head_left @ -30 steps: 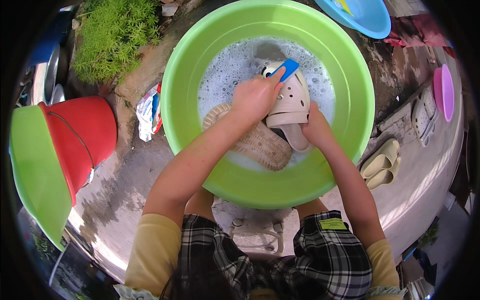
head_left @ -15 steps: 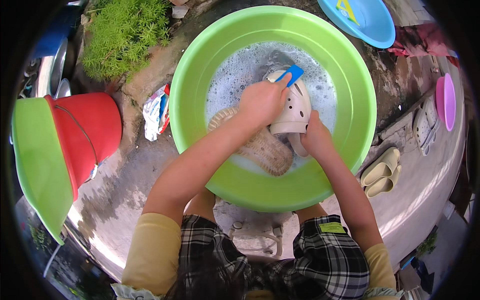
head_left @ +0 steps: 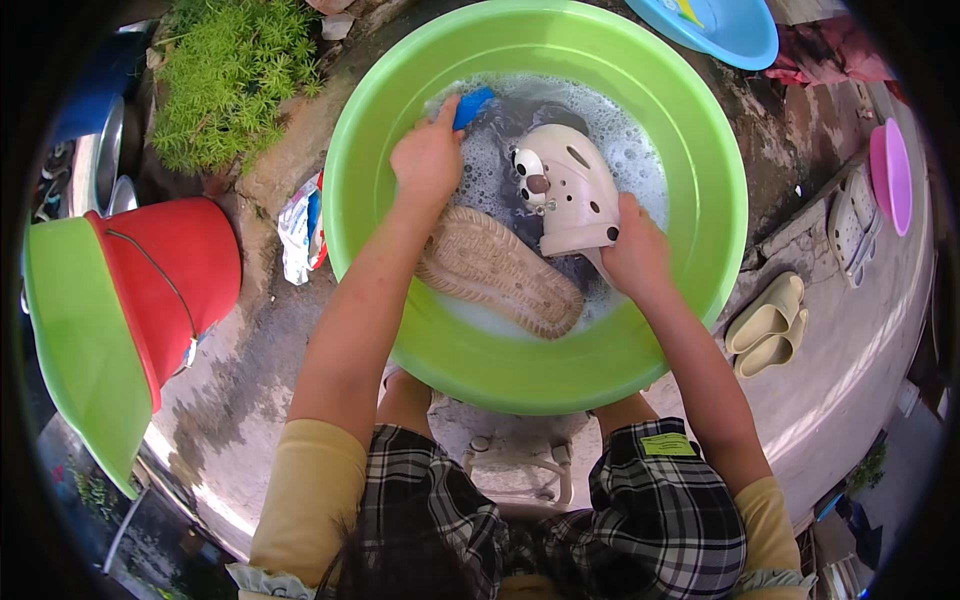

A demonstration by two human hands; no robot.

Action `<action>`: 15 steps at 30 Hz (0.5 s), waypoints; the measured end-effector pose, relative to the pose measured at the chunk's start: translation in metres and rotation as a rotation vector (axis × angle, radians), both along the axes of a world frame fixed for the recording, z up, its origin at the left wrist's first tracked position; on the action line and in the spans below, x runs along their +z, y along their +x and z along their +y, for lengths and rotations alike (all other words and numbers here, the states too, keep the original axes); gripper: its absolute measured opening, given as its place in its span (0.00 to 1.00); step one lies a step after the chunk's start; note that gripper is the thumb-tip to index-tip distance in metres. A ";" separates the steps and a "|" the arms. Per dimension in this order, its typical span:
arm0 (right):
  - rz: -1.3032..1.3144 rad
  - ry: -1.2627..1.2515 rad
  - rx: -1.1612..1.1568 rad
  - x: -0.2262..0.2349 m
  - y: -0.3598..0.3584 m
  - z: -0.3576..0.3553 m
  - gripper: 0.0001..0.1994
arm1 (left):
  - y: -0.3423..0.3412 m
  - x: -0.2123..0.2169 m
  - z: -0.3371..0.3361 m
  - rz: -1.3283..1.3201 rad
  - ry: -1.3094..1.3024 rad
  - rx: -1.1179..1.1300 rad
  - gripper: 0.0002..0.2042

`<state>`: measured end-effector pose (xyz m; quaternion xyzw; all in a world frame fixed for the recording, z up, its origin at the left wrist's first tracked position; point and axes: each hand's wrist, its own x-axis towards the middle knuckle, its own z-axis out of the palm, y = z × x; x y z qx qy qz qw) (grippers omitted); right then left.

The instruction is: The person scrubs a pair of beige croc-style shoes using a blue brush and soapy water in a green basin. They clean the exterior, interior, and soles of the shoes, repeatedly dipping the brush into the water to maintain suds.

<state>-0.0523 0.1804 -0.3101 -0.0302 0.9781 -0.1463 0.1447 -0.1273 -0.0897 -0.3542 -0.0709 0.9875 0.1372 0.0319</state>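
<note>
A big green basin (head_left: pixel 690 300) holds soapy water (head_left: pixel 640 150) with foam on it. My right hand (head_left: pixel 637 248) is closed on the heel end of a cream clog (head_left: pixel 575 190), which has holes and charms with round eyes and a dark nose. The clog's toe points away from me, partly in the water. At the basin's left side my left hand (head_left: pixel 428 158) grips a blue brush (head_left: pixel 472 107); its bristles are hidden. A second clog (head_left: pixel 500 270) floats sole up, nearer me, below the left wrist.
To the left stand a red bucket (head_left: pixel 185 290), a green basin (head_left: pixel 80 340) and a crumpled packet (head_left: pixel 300 230). Tan slippers (head_left: pixel 768 325), grey-white clogs (head_left: pixel 850 225) and a pink basin (head_left: pixel 892 178) are at the right. A blue basin (head_left: pixel 720 30) sits at the far right.
My left hand has moved the blue brush left, off the held clog to the basin's left side. The clog's charms now show. My right hand still holds its heel.
</note>
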 end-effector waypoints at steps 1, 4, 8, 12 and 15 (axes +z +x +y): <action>-0.028 0.007 -0.007 0.003 -0.002 -0.001 0.22 | 0.001 -0.019 -0.004 -0.040 0.095 0.040 0.19; -0.058 0.033 0.005 0.004 -0.004 -0.001 0.23 | 0.001 -0.049 -0.001 -0.194 0.407 0.089 0.21; -0.029 0.054 0.024 -0.001 0.004 0.006 0.25 | 0.033 0.052 0.062 -0.314 0.761 -0.149 0.24; -0.058 0.043 -0.011 0.000 0.004 0.001 0.25 | 0.054 0.075 0.080 -0.238 0.370 -0.411 0.24; -0.036 0.004 0.026 0.001 0.001 -0.004 0.25 | 0.006 0.047 0.042 -0.157 0.184 -0.159 0.23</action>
